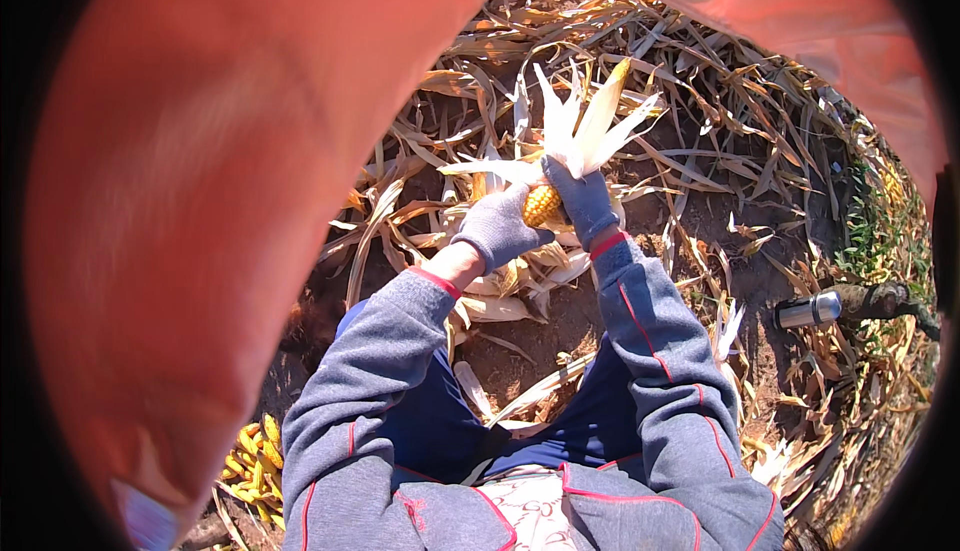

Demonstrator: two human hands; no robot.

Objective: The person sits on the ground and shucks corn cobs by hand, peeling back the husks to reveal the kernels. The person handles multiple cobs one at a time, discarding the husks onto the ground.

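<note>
Grey fabric is covering both our hands: with the left hand (500, 225) we are curling our fingers part-way round an ear of corn (541, 206), and with the right hand (583, 198) we are closing on the pale husk (597, 129) at its far side, though the exact placing of some fingertips is hiding from us. The ear is sitting between our two hands, out in front of our lap, showing a patch of golden kernels, while the husk is spreading away from us in stiff, pointed strips. Behind the gloves we are wearing grey sleeves (372, 349) with red trim, and below them our dark blue trousers (606, 391) are spreading apart at the knees. Between and beyond our legs, dry leaves (510, 311) are lying loose over brown soil (700, 206), tangling most thickly ahead. To our right a silver flask (808, 310) is lying on its side, and green weeds (868, 216) are growing farther up. Low on our left, bare yellow ears (256, 463) are lying in a pile, and a red-orange sheet (200, 201) is filling much of our left side and arching overhead.
</note>
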